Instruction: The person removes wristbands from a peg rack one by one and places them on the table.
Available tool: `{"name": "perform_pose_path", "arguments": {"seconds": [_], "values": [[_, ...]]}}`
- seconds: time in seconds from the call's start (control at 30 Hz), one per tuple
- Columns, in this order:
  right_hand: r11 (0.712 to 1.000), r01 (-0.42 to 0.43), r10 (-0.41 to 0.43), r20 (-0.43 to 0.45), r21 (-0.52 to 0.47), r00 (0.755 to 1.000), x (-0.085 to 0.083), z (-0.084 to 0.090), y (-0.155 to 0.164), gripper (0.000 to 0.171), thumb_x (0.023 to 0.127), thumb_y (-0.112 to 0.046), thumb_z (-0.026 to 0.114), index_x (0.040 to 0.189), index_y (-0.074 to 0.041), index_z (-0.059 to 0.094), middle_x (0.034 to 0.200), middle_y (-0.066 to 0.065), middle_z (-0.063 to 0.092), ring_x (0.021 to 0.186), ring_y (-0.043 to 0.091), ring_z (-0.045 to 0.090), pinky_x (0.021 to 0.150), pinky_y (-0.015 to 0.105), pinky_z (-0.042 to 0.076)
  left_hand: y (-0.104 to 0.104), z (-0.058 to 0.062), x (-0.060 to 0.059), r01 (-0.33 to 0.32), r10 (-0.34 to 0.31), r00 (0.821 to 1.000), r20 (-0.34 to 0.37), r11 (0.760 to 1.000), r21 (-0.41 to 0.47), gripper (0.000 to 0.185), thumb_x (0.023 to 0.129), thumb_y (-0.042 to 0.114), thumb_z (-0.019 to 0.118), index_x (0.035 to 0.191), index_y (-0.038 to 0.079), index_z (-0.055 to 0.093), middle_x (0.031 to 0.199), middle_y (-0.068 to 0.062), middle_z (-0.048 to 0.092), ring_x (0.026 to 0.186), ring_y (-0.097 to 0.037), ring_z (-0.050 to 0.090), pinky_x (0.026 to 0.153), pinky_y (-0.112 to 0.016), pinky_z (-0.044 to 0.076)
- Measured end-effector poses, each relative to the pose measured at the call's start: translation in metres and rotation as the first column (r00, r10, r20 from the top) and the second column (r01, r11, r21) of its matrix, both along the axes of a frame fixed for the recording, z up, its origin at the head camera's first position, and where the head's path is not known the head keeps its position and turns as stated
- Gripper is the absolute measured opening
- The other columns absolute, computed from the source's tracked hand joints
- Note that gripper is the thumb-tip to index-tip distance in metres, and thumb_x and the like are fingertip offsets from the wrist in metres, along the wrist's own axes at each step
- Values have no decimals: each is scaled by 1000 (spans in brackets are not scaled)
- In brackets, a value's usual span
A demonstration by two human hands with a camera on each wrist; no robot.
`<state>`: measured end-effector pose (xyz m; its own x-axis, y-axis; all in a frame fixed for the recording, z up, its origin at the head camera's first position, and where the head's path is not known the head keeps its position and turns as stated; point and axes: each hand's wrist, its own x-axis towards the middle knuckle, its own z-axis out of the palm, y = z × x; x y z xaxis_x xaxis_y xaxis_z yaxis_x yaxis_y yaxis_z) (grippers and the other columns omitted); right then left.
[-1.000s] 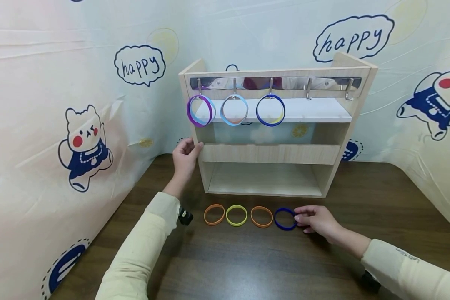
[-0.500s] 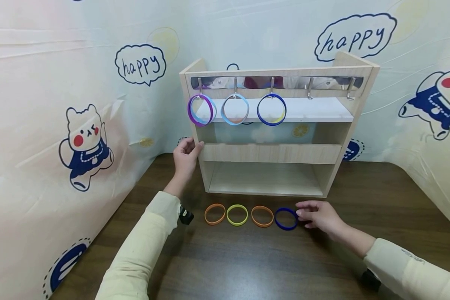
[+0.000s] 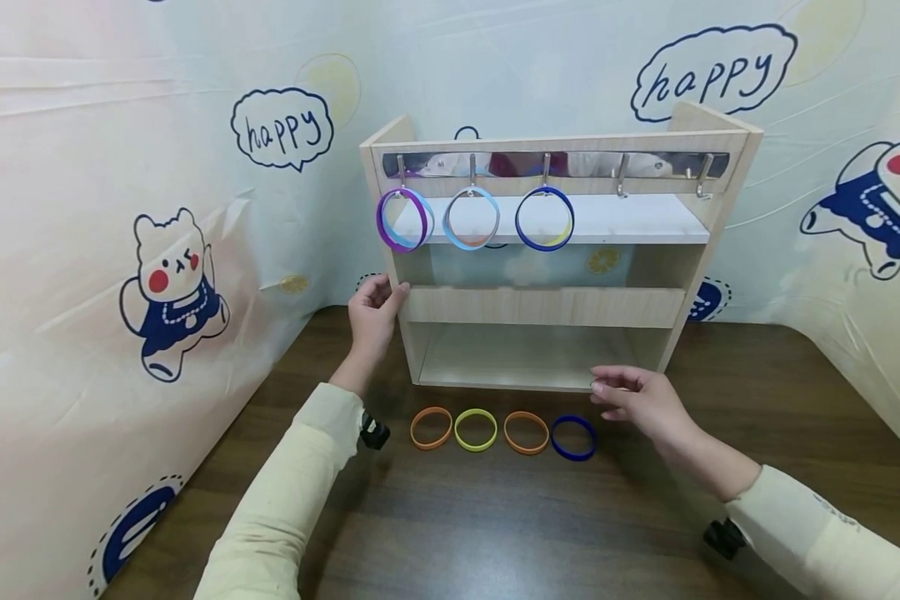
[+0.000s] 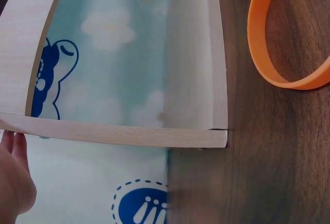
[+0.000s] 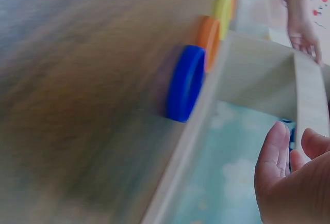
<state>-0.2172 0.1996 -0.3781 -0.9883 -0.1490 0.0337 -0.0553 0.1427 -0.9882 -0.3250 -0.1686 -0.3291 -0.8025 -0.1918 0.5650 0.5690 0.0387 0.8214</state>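
Observation:
My left hand [image 3: 372, 319] grips the left side panel of a pale wooden shelf [image 3: 543, 307], thumb at its front edge. In the left wrist view, that hand [image 4: 14, 177] shows only partly, its fingertips against the panel. My right hand [image 3: 641, 404] hovers before the shelf's lower right corner, fingers slightly bent, holding nothing. Below and left of it, a dark blue wristband [image 3: 574, 457] lies on the table. Leftward in the same row are an orange wristband [image 3: 527, 451], a yellow-green wristband [image 3: 476, 448] and another orange wristband [image 3: 431, 447].
Metal hooks line the shelf's top rail. Purple and light blue bands [image 3: 381, 229] hang from the left hook, light blue and orange bands [image 3: 471, 246] from the second, blue and yellow bands [image 3: 544, 247] from the middle one. A printed cloth [image 3: 495, 67] stands behind the brown table [image 3: 495, 533].
My right hand has let go of the dark blue wristband and risen away from it towards the shelf. The wristband stays on the table. My left hand keeps its hold on the side panel.

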Motion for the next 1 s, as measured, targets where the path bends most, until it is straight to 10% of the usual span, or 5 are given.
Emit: {"name": "perform_pose_path", "arguments": {"seconds": [0.53, 1.0], "values": [[985, 37, -54, -99, -166, 994, -2, 52, -3, 40, 81, -18, 64, 116, -1, 54, 97, 6, 61, 87, 18, 61, 70, 32, 50, 0, 1, 2, -5, 5, 1000, 12, 1000, -17, 32, 80, 16, 65, 103, -5, 57, 97, -12, 59, 86, -23, 55, 73, -27, 48], [978, 87, -127, -212, -190, 969, -9, 95, -16, 43, 78, -20, 66, 116, -3, 54, 109, 19, 55, 92, 23, 59, 72, 30, 49, 1, 2, 2, -17, 17, 1000, 5, 1000, -1, 31, 80, 13, 65, 102, -8, 57, 96, -14, 59, 85, -23, 56, 72, -26, 48]]}}
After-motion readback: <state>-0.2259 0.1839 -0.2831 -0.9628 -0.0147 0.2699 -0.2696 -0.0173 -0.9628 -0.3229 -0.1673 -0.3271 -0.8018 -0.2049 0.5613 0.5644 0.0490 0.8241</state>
